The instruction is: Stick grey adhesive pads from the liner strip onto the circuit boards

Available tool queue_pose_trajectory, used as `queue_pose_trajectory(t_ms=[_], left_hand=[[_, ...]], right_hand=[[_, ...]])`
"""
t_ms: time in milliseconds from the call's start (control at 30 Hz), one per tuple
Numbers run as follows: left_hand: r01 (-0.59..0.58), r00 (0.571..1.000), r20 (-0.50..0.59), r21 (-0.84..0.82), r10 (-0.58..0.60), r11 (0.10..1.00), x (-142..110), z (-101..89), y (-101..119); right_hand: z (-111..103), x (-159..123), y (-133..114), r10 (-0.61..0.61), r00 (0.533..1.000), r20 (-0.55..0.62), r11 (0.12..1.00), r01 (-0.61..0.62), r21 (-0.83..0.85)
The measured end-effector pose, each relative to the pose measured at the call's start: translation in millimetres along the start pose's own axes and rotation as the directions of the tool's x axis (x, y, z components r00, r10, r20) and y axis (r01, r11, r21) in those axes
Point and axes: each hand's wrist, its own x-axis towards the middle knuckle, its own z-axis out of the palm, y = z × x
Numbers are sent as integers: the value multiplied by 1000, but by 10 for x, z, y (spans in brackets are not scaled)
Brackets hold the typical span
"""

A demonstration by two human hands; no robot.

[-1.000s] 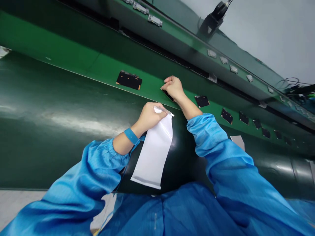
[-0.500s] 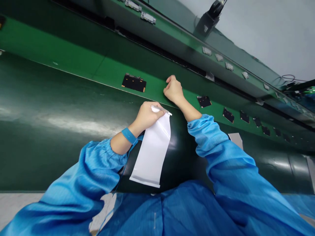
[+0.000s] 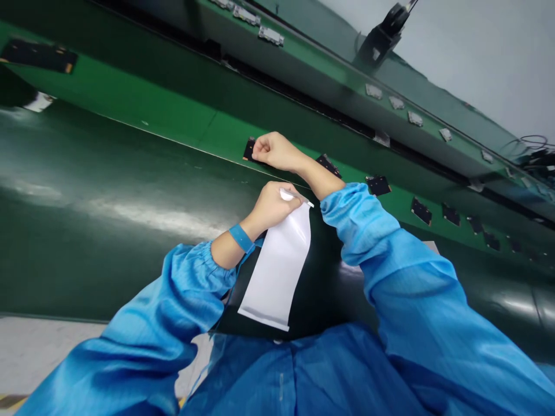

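A: Nearest first?
B: Blue smock sleeves, then the left hand (image 3: 271,203), blue wristband (image 3: 241,237) on it. Fingers pinched closed on the top edge of a white pouch (image 3: 277,270); the pouch hangs down from the grip over the dark near part of the desk (image 3: 108,196), bottom edge toward the body.

A: Right hand?
B: Right hand (image 3: 274,151) reaches across, farther out, onto the bright green belt (image 3: 130,98). Fingers curled down over a small black board (image 3: 249,149); only its left end shows past the knuckles. Looks like contact, maybe a grip, but I can't tell whether it's lifted off the belt.

A: So where's the work thing?
B: Black board sits on the belt under the right hand, just past the belt's near edge. Pouch is just below, close by.

A: Tips for doing it well?
B: My take: grip the board by its edges, not its face. Keep the pouch mouth up and pinched steady so it doesn't sag.

A: Beyond that?
B: More black boards (image 3: 378,185) spaced along the belt to the right, another at far left (image 3: 39,55). Small grey parts (image 3: 271,36) on the upper rail, a dark fixture (image 3: 384,34) above.
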Motion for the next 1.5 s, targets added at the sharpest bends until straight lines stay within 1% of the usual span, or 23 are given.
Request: queue_pose_trajectory(t_ms=[67, 167, 367, 467, 667, 800, 900, 967, 1033, 1100, 1167, 1233, 1300, 1333, 1400, 1500], left_hand=[[6, 1000, 0, 0, -6, 1000, 1, 5, -1], [9, 1000, -3, 4, -9, 1000, 1, 12, 2], [-7, 1000, 5, 2, 7, 1000, 2, 10, -24], [7, 1000, 0, 23, -7, 1000, 0, 11, -30], [-8, 1000, 10, 9, 8, 1000, -5, 14, -12], [-6, 1000, 10, 15, 6, 1000, -1, 13, -20], [5, 1000, 0, 11, -5, 1000, 0, 8, -13], [8, 1000, -4, 0, -8, 1000, -2, 0, 3], [15, 1000, -7, -17, -15, 1000, -6, -10, 23], [30, 999, -24, -35, -31, 999, -8, -19, 38], [46, 997, -52, -49, -49, 998, -7, -24, 43], [55, 996, -67, -52, -59, 997, -4, -25, 38], [54, 996, -73, -42, -57, 998, -2, -24, 29], [52, 996, -76, -35, -55, 998, -3, -24, 26], [49, 995, -91, -19, -51, 999, -6, -26, 25], [53, 993, -104, -5, -53, 999, -10, -32, 35]], right_hand=[[54, 75, -4, 5, 1000, 19, 1000, -6, 12], [55, 87, 11, 11, 999, 48, 999, -13, 34], [24, 16, -7, 81, 997, 19, 997, -81, 4], [11, -13, -11, 96, 995, 13, 995, -96, -33], [-76, -110, 15, 109, 994, 22, 992, -107, -72], [-112, -198, 28, 93, 995, 22, 986, -89, -142], [-83, -236, 31, 86, 996, 3, 968, -83, -235], [-63, -246, 38, 83, 996, -42, 935, -92, -344], [-80, -280, 53, 82, 987, -136, 889, -134, -437], [-149, -393, 75, 73, 965, -250, 878, -181, -442], [-243, -623, 105, 63, 947, -316, 922, -176, -344], [-316, -948, 140, 74, 955, -287, 978, -127, -169], [-338, -1296, 172, 75, 973, -218, 997, -78, -4], [-327, -1452, 183, 66, 978, -199, 997, -59, 42], [-272, -1688, 184, 34, 976, -215, 999, -25, 44], [-168, -1844, 130, -35, 950, -309, 998, 20, -54]])
